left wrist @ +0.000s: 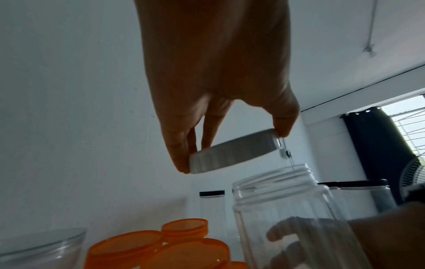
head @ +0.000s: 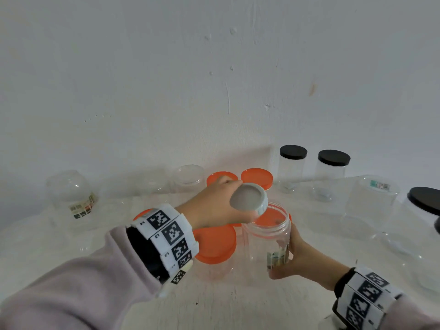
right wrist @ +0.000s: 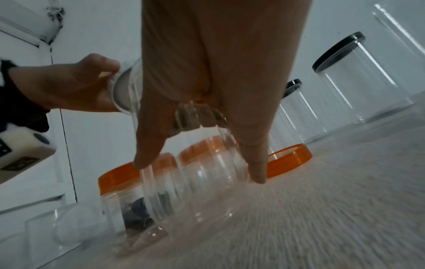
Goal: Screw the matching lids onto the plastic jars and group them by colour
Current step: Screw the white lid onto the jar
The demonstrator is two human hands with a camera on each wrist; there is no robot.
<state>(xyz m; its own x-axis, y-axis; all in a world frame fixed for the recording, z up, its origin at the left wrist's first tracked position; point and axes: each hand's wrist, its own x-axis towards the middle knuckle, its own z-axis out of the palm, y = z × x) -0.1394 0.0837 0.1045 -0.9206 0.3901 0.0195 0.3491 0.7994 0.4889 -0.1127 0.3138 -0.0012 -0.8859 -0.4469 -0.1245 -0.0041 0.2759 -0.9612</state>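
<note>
My left hand (head: 221,203) pinches a white ribbed lid (head: 248,198) by its rim, tilted, just above and left of the mouth of a clear open jar (head: 266,236). In the left wrist view the white lid (left wrist: 234,151) hangs over the jar's threaded mouth (left wrist: 273,178) without touching it. My right hand (head: 300,256) grips that jar low on its right side, near its label. In the right wrist view my right hand's fingers (right wrist: 255,160) wrap the clear jar (right wrist: 195,174), which stands on the table.
Several orange-lidded jars (head: 214,244) stand close to the left of and behind the held jar. Three black-lidded jars (head: 292,167) line the back right. Open clear jars (head: 71,194) sit at the left and right (head: 371,201). The wall is close behind.
</note>
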